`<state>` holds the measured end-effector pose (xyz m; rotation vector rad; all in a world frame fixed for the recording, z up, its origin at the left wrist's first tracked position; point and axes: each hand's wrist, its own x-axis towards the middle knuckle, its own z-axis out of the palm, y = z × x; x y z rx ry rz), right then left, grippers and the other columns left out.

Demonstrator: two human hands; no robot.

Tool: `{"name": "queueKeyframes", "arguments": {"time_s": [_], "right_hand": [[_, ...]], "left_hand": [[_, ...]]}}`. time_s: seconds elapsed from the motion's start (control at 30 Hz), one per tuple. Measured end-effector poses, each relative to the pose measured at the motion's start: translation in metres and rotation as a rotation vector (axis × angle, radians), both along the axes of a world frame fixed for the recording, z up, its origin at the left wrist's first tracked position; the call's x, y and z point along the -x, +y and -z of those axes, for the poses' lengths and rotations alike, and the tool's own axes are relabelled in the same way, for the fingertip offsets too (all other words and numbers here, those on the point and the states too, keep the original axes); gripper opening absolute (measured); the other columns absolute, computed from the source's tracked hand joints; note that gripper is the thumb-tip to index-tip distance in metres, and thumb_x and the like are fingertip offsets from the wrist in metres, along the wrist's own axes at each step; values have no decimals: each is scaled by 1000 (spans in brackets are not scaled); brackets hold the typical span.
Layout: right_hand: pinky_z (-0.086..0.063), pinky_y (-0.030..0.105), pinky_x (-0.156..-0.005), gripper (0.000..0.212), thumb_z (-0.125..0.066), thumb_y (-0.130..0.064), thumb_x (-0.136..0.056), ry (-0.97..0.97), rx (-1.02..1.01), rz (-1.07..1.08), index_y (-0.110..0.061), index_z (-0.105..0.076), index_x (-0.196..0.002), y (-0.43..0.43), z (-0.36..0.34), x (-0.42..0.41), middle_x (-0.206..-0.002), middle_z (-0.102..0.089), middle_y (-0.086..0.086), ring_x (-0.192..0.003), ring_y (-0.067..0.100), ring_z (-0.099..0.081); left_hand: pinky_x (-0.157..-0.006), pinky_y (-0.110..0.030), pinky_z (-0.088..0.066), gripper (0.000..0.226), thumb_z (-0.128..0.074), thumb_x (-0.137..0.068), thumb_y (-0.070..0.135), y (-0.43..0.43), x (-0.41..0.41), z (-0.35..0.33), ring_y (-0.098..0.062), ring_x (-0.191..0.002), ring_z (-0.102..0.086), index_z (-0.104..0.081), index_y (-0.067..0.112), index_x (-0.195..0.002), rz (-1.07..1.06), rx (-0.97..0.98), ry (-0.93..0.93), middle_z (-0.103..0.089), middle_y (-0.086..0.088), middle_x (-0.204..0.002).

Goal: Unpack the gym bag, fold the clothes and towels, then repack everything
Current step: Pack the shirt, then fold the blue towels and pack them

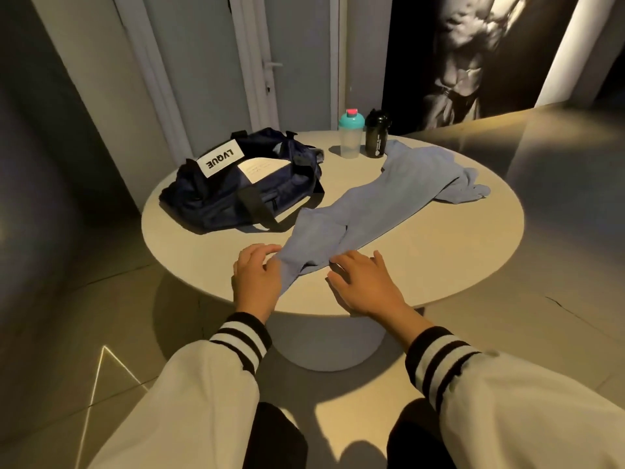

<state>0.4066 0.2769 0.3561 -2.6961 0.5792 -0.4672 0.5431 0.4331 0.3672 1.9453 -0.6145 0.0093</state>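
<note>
One blue cloth [389, 194] lies strung out across the round bench [439, 252], bunched at its far right end and twisted into a fold at the near end, where it hangs a little over the bench's front edge; both hands meet it there. The left hand [257, 275] sits at the cloth's left border with its fingers [267, 249] bent against the fabric, and whether they pinch it or only touch it I cannot tell; the right hand [363, 282] lies flat with its fingers [341, 260] spread and straight, the tips resting on the fold and gripping nothing. Both sleeves [236, 340] are pale with black-and-white striped cuffs.

Left of the cloth and just touching it, the navy gym bag [236, 194] sags open on the bench, a white label [220, 161] on top and something pale showing inside; at the far edge stand a clear bottle [351, 137] with a teal lid and a black bottle [377, 133], side by side, the black one just beside the cloth.

The bench rests on a thick pedestal [324, 343] over a tiled floor [101, 316]; behind are pale doors [291, 62] and a black-and-white mural [473, 52] of a muscular torso.
</note>
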Motion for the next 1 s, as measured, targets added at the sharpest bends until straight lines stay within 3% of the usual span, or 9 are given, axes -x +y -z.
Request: {"name": "queueKeyframes", "arguments": {"time_s": [0.13, 0.3, 0.5, 0.6, 0.7, 0.77, 0.87, 0.93, 1.0], "right_hand": [[-25, 51, -115, 51, -29, -54, -98, 68, 46, -8, -26, -43, -139, -4, -1, -4, -142, -45, 3, -128, 27, -44], [-14, 55, -122, 63, -21, -56, -102, 185, 36, 35, -24, -17, -157, -11, 2, -14, -165, -17, 2, -151, 27, -15], [-24, 45, -117, 50, -22, -54, -103, 134, 79, 44, -35, -36, -146, -11, 5, -12, -152, -38, 0, -139, 28, -31], [-31, 43, -110, 41, -23, -53, -102, 75, 90, 57, -36, -46, -131, -11, 8, -12, -137, -48, -3, -125, 26, -39], [-32, 40, -104, 41, -20, -53, -100, 69, 152, 54, -33, -52, -117, -10, 7, -21, -118, -54, -4, -108, 21, -43], [-33, 35, -99, 42, -21, -50, -99, 24, 147, 26, -28, -56, -106, -6, 4, -28, -103, -55, -4, -98, 18, -44], [-41, 30, -81, 37, -33, -44, -100, -95, 53, -35, -20, -57, -84, -1, 0, -28, -81, -55, -1, -80, 15, -46], [-43, 33, -65, 39, -39, -41, -97, -98, -40, -102, -18, -54, -70, 1, -4, -25, -67, -52, 2, -66, 14, -45], [-38, 32, -55, 41, -40, -40, -94, -78, -105, -149, -17, -50, -61, 3, -5, -21, -58, -48, 3, -54, 14, -41]], "left_hand": [[-97, -39, -52, 23, -58, -96, 23, -25, 7, 1, -21, -111, -60, -65, 28, -118, 250, -49, 98, -61, 3, -121], [-93, -31, -46, 17, -60, -95, 30, -34, 2, 11, -21, -110, -54, -68, 27, -110, 205, -352, -163, -64, 4, -114], [-62, -42, -56, 9, -46, -102, 35, -17, -6, 2, -28, -71, -64, -53, 41, -99, -49, 155, 160, -65, -7, -91], [-52, -35, -53, 28, -43, -103, 28, -9, -19, -2, -34, -85, -63, -50, 53, -95, -184, 291, 313, -59, -9, -110], [-46, -24, -48, 31, -41, -100, 12, -10, -20, -6, -26, -77, -57, -60, 35, -94, -222, 411, 445, -59, -4, -97], [-51, -18, -49, 32, -40, -99, 5, -9, -24, -6, -25, -79, -59, -68, 20, -94, -168, 385, 386, -64, -4, -95], [-77, -27, -57, 35, -43, -101, 6, -1, -44, 0, -28, -107, -62, -71, 25, -107, -203, 284, 292, -60, -6, -127], [-103, -43, -48, 35, -48, -100, 10, 4, -50, 0, -31, -128, -50, -63, 27, -127, -257, 29, 176, -47, -5, -145], [-115, -48, -34, 42, -54, -99, 17, 2, -44, -1, -29, -141, -34, -54, 25, -140, -261, -224, -12, -32, -3, -156]]}}
